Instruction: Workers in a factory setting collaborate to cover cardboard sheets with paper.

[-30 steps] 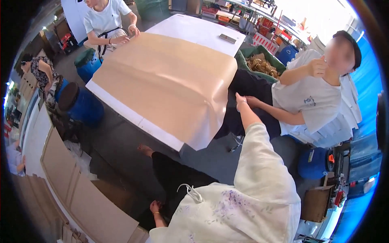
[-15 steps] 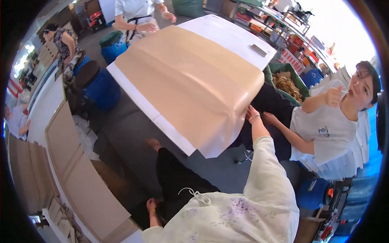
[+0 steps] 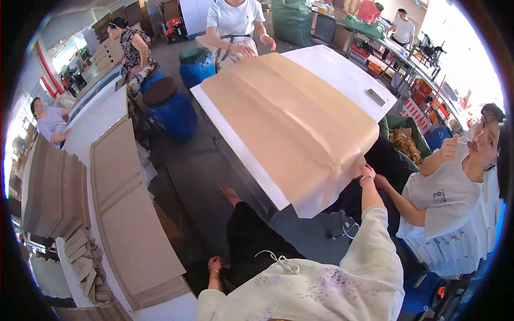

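A large tan sheet (image 3: 300, 107), creased and slightly glossy, lies over a white tabletop (image 3: 342, 64) and hangs past its near edge. My right hand (image 3: 367, 172) reaches forward and grips the sheet's near right corner, where folds run away from the fingers. My left hand (image 3: 216, 263) rests low against my black trousers, fingers loosely apart, with nothing visible in it. Across the table a person in a white shirt holds one hand (image 3: 243, 51) at the sheet's far edge. A small grey block (image 3: 376, 97) sits on the bare white part.
On the right sits a person in a white T-shirt (image 3: 439, 187), close to my right arm. Long brown panels (image 3: 126, 187) lie along the left, beside stacked boards (image 3: 56, 187). Blue barrels (image 3: 174, 115) stand beyond; a green bag of scraps (image 3: 404, 142) is at the table's right.
The view has swung left and up, so everything sits lower and further right. My right hand keeps its grip on the sheet's corner; my left hand stays by my leg.
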The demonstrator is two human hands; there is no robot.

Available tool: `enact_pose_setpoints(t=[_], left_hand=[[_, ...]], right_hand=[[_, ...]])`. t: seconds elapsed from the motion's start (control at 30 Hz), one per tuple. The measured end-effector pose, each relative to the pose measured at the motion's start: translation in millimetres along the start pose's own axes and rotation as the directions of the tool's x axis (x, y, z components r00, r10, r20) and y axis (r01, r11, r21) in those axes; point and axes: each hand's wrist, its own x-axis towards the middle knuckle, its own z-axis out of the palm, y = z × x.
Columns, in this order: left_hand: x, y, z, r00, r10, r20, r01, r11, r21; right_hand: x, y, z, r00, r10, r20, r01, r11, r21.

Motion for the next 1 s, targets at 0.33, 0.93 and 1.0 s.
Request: enact_pose_setpoints(t=[0.33, 0.93, 1.0], left_hand=[[-8.5, 25.1, 8.1, 0.995, 0.088, -0.055, -0.094, 0.988, -0.122], [-277.1, 404.6, 43.8, 0.256, 0.926, -0.278, -0.940, 0.172, -0.293], [-284.1, 396.1, 30.4, 0.159, 0.933, -0.323, -0.981, 0.113, -0.156]], right_hand=[[-55.2, -100.7, 16.1, 0.882, -0.442, 0.165, 0.414, 0.893, 0.176], [-523.7, -205.9, 173.4, -0.291, -0.823, 0.488, 0.806, 0.064, 0.588], [-545.9, -188.9, 179.9, -0.293, -0.810, 0.508, 0.771, 0.114, 0.626]])
